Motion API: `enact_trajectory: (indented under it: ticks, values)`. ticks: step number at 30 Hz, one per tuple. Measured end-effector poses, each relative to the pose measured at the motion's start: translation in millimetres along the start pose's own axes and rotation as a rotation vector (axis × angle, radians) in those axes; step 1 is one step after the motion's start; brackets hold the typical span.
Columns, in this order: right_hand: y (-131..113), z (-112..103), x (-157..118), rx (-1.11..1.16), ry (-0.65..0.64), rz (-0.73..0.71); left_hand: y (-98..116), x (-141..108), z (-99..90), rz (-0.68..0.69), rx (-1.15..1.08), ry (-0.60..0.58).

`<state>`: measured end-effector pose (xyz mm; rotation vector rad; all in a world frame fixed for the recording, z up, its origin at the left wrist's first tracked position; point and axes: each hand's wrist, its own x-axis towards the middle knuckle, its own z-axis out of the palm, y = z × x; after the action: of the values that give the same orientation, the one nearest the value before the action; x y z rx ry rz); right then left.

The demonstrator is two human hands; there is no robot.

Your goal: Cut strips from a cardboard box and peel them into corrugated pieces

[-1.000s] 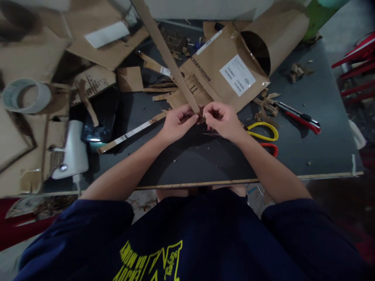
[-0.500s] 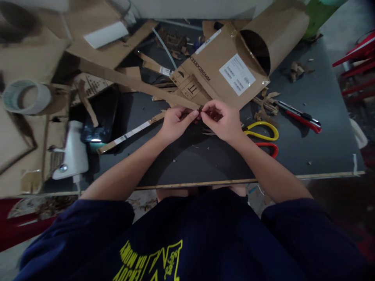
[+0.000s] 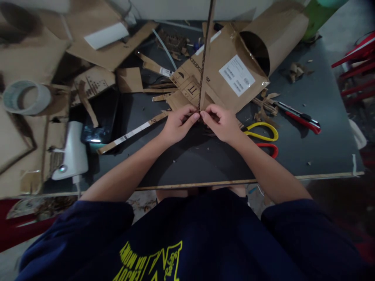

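Note:
A long, narrow cardboard strip [image 3: 204,64] points away from me, its corrugated edge showing. Its near end is pinched between my left hand [image 3: 179,124] and my right hand [image 3: 220,123], thumbs almost touching. Both hands are closed, and the fingertips hide the very end of the strip. Under and beyond them lies a flattened cardboard box [image 3: 218,50] with a white label [image 3: 237,75]. By my right wrist rest scissors with one yellow and one red handle [image 3: 267,130], their blades partly behind my hand. A strip with a white label [image 3: 131,133] lies left of my left hand.
A red utility knife [image 3: 301,117] lies on the dark table [image 3: 322,152] at right. At left are a tape roll [image 3: 27,97], a white device with a cable [image 3: 72,152], a black phone-like object [image 3: 101,121] and cardboard sheets. A cardboard tube [image 3: 281,27] stands at the back.
The cardboard strip has swung from pointing left to pointing straight away from me, turned on its edge. Both hands stay in nearly the same place, still pinching its near end.

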<state>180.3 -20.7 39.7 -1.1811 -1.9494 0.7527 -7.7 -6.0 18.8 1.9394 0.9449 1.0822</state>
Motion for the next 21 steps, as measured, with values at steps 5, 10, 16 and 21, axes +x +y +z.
enact_trajectory:
  ticks: [5,10,16,21]
  values:
    - [2,5,-2,0.099,0.041,-0.033,0,-4,0.6,0.018,0.029,-0.014]
    - [-1,5,-4,0.080,0.218,-0.014,1,-9,6.9,-0.188,-0.200,-0.047]
    - [0,3,-3,0.023,0.168,-0.020,1,-10,9.9,-0.205,-0.100,0.069]
    - [-2,8,-6,-0.075,0.188,-0.062,-4,-8,8.2,-0.148,-0.013,0.114]
